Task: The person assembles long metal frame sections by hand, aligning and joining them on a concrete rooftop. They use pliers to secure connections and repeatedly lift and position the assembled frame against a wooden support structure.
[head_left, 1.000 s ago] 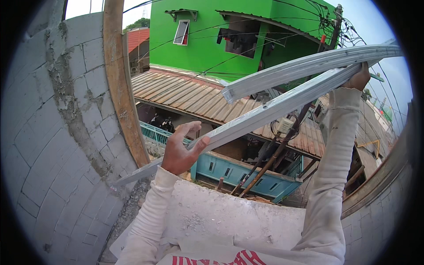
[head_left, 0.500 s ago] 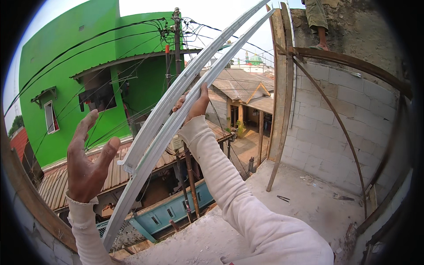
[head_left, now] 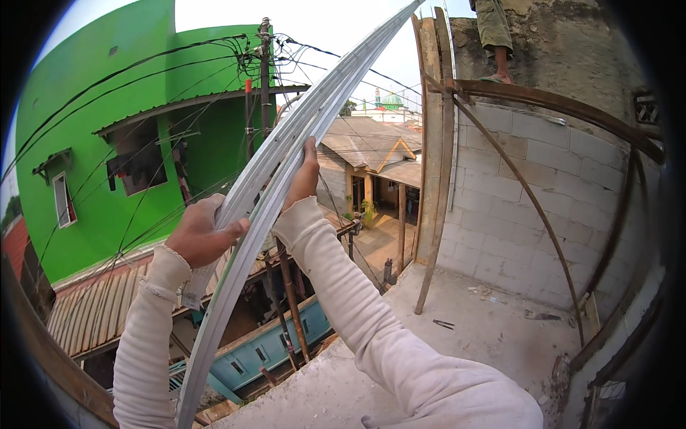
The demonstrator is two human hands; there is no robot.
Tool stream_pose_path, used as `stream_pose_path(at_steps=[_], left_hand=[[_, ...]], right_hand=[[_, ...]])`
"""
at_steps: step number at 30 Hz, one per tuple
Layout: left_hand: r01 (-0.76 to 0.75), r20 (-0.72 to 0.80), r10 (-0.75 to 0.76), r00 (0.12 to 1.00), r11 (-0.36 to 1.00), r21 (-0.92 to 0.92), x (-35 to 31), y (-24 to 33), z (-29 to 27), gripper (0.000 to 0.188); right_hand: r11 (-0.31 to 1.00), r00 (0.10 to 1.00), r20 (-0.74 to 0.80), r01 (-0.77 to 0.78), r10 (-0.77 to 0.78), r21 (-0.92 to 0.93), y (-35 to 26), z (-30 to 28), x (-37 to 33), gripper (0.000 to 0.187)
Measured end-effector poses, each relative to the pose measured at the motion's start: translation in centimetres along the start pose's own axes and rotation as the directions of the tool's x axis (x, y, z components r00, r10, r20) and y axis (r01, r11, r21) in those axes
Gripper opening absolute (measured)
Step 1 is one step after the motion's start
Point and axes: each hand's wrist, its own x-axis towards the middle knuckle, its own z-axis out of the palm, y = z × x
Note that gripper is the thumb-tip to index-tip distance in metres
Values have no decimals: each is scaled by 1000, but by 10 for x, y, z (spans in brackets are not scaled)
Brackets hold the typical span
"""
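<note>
Left hand (head_left: 204,232) has gone from spread in the air 0.5 seconds ago to the 2 metal channels, which now lie closer together. Its fingers curl around the left-hand channel (head_left: 296,121) near the lower end, thumb across the front, fingertips partly hidden. Right hand (head_left: 303,175), higher up, grips the right-hand channel (head_left: 232,279) from its right side; its fingertips are hidden behind the metal. Both channels slant upward to the right, in front of the green building (head_left: 86,143) and utility pole (head_left: 265,79). Red lettering on the shirt front, visible 1 second ago, has left the view. Pliers (head_left: 444,324) lie on the concrete floor (head_left: 486,350); another person's leg (head_left: 502,53) shows above the brown beam (head_left: 557,104).
</note>
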Motion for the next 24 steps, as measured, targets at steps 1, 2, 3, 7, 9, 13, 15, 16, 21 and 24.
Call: stream_pose_path(at_steps=[1,2,3,7,9,13,15,16,21,24], left_hand=[[12,4,-12,1000,999,-42,0,12,-6,58],[44,4,-44,999,997,-63,-2,16,-15,58],[-36,-57,36,998,999,-4,2,11,-16,50],[-50,-104,72,992,977,206,3,29,-32,52],[17,-109,22,994,937,349,6,21,-49,51],[213,-174,-148,974,866,452,1,34,-57,48],[197,-131,-158,979,900,389,-4,51,-52,34],[201,-197,-130,972,892,404,-1,50,-47,29],[294,-340,-96,936,745,599,-1,40,-64,34],[306,-358,-108,927,769,560,35,25,-71,34]], right_hand=[[999,998,45,-41,40,21,-3,-6,10,78],[996,998,40,-60,58,64,1,1,14,75],[994,997,25,-71,69,83,1,7,15,73],[993,982,171,65,-82,102,28,20,48,67],[983,980,81,181,-182,12,33,45,41,62],[963,965,98,252,-244,-90,23,60,45,46],[917,937,156,341,-313,-206,6,40,82,41],[838,910,121,413,-397,-357,3,37,98,43],[832,943,125,331,-308,-445,39,37,120,42],[827,950,145,312,-276,-468,38,27,128,41]])
